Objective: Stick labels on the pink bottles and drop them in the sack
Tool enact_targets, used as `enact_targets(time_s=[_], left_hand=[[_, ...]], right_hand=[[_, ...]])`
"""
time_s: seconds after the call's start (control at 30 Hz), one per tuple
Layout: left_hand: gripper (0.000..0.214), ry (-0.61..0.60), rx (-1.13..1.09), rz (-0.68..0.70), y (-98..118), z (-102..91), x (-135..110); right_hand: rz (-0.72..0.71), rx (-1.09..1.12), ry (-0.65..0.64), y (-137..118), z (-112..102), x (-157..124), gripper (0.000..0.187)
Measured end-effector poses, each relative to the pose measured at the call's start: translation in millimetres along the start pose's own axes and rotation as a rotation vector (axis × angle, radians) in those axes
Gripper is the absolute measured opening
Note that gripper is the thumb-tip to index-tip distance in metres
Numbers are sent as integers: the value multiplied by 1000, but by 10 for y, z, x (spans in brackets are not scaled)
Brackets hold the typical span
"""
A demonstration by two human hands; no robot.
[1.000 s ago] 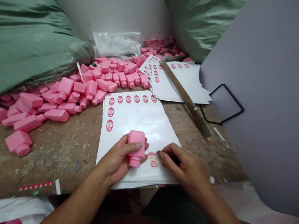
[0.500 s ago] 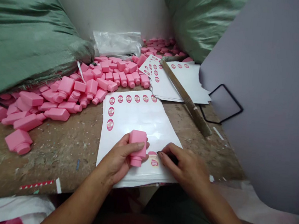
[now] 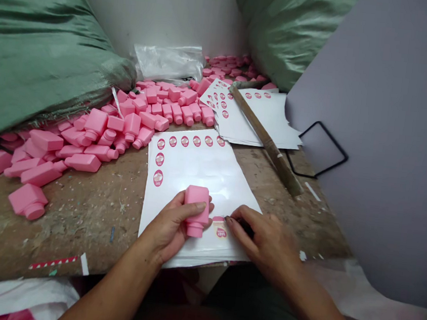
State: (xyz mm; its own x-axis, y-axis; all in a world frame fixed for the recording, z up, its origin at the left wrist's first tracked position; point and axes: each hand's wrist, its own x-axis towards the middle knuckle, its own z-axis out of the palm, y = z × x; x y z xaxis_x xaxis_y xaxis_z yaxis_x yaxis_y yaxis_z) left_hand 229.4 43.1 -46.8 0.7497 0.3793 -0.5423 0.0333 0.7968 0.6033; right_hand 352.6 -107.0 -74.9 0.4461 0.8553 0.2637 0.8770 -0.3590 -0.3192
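My left hand clenched round pink plastic bottle; right hand pinching small dark tool at oval sticker, 3 o'clock from bottle, on white label sheet.

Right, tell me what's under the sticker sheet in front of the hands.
The sticker sheet lies on a stack of white sheets, their edges showing along its lower side, over a worn, speckled workbench. The bench surface directly beneath is covered, and how many sheets are stacked cannot be seen.

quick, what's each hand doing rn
left hand: closed, holding a pink plastic bottle
right hand: fingers pinched at a round label on the sticker sheet, can't tell if gripping it
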Motion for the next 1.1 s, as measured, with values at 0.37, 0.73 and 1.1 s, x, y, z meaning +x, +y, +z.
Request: enact_targets(time_s=[0.37,0.73,1.1], left_hand=[[33,26,-6,26,-33,-1,3],[35,-77,-66,90,-126,99,-158],[51,-149,-141,17,-177,133,-263]], right_hand=[[451,558,-112,37,-71,93,33],[427,781,49,-334,-432,153,30],[380,821,18,-402,-383,217,28]])
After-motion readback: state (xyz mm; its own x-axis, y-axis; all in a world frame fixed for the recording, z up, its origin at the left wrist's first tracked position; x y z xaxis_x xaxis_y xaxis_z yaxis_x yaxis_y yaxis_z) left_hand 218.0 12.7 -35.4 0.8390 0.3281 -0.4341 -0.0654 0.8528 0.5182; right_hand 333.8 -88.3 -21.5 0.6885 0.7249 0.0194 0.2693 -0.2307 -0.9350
